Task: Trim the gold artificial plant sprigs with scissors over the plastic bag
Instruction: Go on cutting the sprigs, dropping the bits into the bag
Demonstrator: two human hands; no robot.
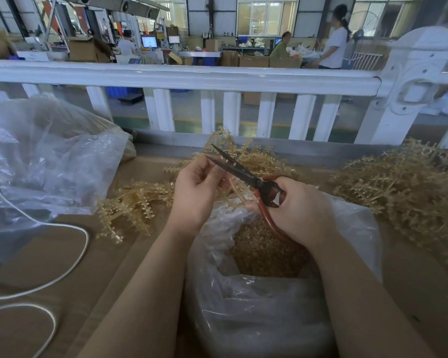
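**Blades parted over the bag, a sprig held up to meet them**

Nearest us sits the plastic bag [352,228], its mouth spread wide directly under our hands, and we judge that is deliberate: whatever the scissors take off should drop straight in. The gold trimmings [264,254] heaped inside suggest the work is already well along.

Just above the bag, our right hand [300,210] is wrapped round the red handles of the scissors [243,174], fingers through the loop, with the dark blades standing a little apart and pointing up and to the left. Our left hand [199,192] pinches a gold sprig [234,188] between thumb and curled fingers, close beside the blades, so the stem sits where the cut will fall. We cannot tell exactly which part of the sprig lies between the blades, since our fingers hide it.

On the cardboard surface [62,254] to the left lies a loose sprig [135,202], near at hand, and a white cord [70,254] loops across the cardboard beyond it. To the right, a big tangled pile of sprigs [404,192] lies within easy reach of the scissor hand; whether it is trimmed or untrimmed stock we cannot say. More sprigs [256,158] lie behind our hands.

Further left slumps a second large clear bag [49,156]. Behind everything runs a white railing [181,78], and past it the factory floor, with people at benches among cartons.
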